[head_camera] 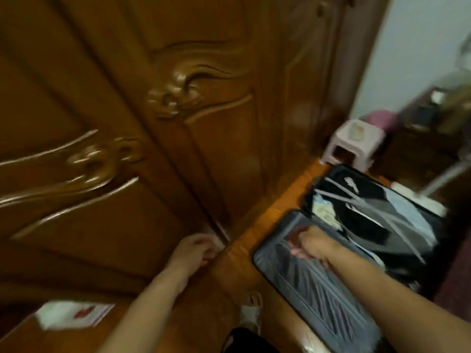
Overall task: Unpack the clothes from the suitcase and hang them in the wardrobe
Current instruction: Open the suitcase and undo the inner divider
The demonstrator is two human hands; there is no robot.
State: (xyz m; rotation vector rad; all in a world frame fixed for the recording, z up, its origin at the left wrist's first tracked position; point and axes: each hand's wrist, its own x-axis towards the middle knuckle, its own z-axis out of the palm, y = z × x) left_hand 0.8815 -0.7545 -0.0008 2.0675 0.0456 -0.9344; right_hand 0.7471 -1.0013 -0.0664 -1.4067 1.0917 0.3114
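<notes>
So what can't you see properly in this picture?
Head view only:
- Inside the wardrobe: hidden by its closed doors.
- Clothes in the suitcase: motion blur smears them.
- Left hand by the door's bottom edge: grip too blurred to tell.
- Right hand: fingers blurred over the suitcase.

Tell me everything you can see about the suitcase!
The suitcase lies open on the wooden floor beside the wardrobe. It looks dark grey. The near half is ribbed; the far half holds dark clothes under crossed grey straps. The right hand is at the near half's edge; the blur hides whether it grips.
</notes>
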